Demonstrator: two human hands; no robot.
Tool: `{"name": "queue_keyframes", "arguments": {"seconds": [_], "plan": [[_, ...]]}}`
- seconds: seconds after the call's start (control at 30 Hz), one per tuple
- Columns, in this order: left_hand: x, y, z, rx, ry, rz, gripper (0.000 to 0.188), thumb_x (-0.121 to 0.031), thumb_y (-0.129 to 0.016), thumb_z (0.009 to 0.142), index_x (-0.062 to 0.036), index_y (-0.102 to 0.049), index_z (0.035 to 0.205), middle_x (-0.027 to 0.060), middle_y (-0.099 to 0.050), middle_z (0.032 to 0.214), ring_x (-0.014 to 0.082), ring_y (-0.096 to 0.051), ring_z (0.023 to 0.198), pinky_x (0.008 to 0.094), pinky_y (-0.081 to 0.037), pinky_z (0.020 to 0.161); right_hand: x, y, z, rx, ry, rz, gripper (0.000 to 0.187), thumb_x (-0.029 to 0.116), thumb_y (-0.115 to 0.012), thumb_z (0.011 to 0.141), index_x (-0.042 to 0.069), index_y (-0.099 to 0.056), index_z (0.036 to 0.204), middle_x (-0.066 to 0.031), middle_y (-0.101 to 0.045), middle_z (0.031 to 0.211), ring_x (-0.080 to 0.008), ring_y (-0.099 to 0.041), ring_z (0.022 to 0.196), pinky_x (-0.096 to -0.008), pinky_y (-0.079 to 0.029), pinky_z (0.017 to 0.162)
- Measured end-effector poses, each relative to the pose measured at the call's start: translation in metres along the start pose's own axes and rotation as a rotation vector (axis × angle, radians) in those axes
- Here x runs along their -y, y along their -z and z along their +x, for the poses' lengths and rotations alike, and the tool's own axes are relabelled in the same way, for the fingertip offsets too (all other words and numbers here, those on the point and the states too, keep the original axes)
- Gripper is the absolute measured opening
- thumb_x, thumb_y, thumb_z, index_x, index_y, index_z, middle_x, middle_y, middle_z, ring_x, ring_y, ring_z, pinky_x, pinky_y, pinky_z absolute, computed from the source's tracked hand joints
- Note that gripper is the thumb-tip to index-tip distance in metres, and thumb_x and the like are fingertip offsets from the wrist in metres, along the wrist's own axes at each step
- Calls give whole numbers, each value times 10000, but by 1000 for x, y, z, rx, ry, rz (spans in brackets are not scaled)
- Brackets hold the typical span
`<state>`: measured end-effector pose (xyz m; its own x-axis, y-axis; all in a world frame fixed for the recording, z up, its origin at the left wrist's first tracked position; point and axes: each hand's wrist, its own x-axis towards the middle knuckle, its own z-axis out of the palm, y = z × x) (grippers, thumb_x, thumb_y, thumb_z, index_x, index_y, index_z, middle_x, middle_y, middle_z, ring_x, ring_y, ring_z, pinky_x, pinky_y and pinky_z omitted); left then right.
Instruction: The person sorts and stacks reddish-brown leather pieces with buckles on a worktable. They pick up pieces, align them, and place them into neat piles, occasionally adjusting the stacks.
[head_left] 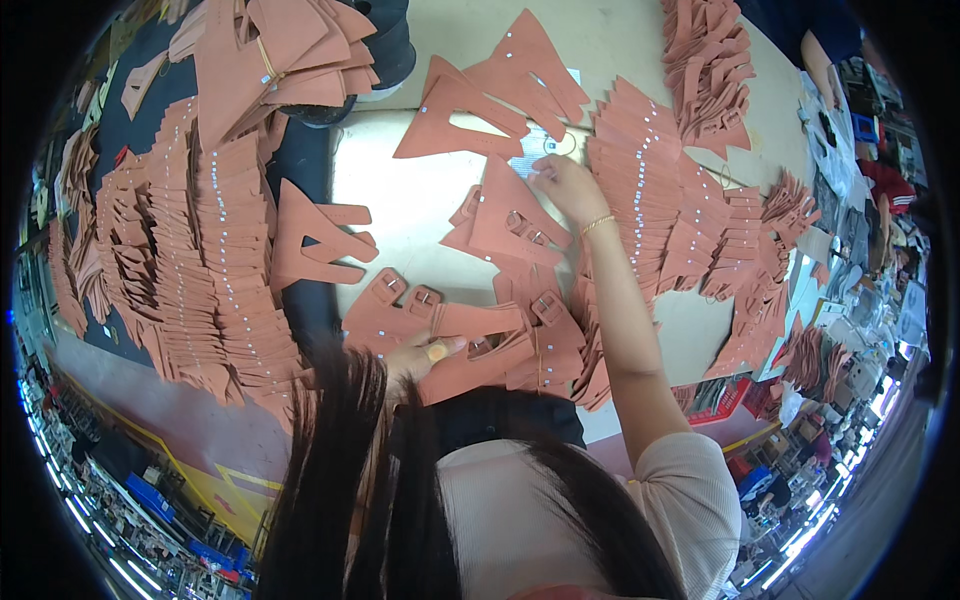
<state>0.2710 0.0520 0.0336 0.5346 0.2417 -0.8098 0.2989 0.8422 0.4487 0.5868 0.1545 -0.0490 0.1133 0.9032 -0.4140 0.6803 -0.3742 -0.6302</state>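
My left hand [408, 361], partly covered by hair, is closed at the edge of a reddish-brown cut piece [475, 368], its thumb on top. A small round yellow item [437, 351] sits on that hand. Pieces with covered buckles [389, 283] lie around it. My right hand [568, 188], with a bracelet at the wrist, is bent with its fingertips pinched beside a sheet of small labels [541, 146]. Whatever is in the pinch is too small to make out. Just left of it lies a triangular piece [508, 208] over buckled straps.
Long fanned rows of reddish-brown pieces with small white labels stand at the left [215, 250] and right [635, 190]. Split triangular pieces [455, 110] lie at the far side of the lit white panel [385, 185]. A bundle [285, 60] lies far left, near a black cylinder [392, 45]. Another person's arm [818, 65] shows far right.
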Motion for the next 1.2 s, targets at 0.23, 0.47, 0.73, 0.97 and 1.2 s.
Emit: {"name": "queue_keyframes", "arguments": {"seconds": [0.23, 0.47, 0.73, 0.97, 1.2], "plan": [[-17, -2, -21, 154, -19, 134, 312, -250, -515, 965, -12, -631, 1131, 83, -637, 1107, 155, -568, 1038, 297, -429, 919, 4, -40, -39, -245, 120, -182, 369, 212, -722, 792, 34, -615, 1097, -135, -581, 1051, -294, -625, 840, -368, -504, 772], [-10, 15, -18, 62, 47, -385, 492, -370, -392, 995, 25, -531, 1253, 176, -615, 1190, 238, -590, 1083, 356, -448, 961, 42, 13, -61, -281, 105, 321, 195, 124, -614, 898, 18, -634, 1060, -136, -685, 911, -143, -646, 817, -272, -488, 696], [-19, 28, -22, 237, -214, -609, 481, -307, -369, 1014, 30, -382, 1357, 205, -575, 1239, 276, -571, 1146, 389, -478, 970, 90, 100, -130, -47, 160, 566, 174, 84, -648, 890, 12, -645, 1048, 21, -635, 802, -12, -539, 671, -172, -404, 551], [-21, -2, -28, 72, -299, -593, 509, -283, -480, 993, 30, -363, 1377, 154, -581, 1209, 205, -560, 1137, 343, -470, 969, 109, 23, -161, 282, 168, 546, 242, 160, -727, 830, 23, -654, 1017, 44, -525, 694, -27, -430, 579, -204, -363, 496], [-22, -12, -43, 103, -210, -479, 476, -334, -547, 963, 15, -455, 1272, 80, -567, 1190, 144, -590, 1042, 302, -522, 868, 110, 6, -186, 105, 249, 277, 376, 167, -749, 798, -1, -633, 1113, -56, -505, 778, -147, -509, 651, -265, -439, 593]]}}
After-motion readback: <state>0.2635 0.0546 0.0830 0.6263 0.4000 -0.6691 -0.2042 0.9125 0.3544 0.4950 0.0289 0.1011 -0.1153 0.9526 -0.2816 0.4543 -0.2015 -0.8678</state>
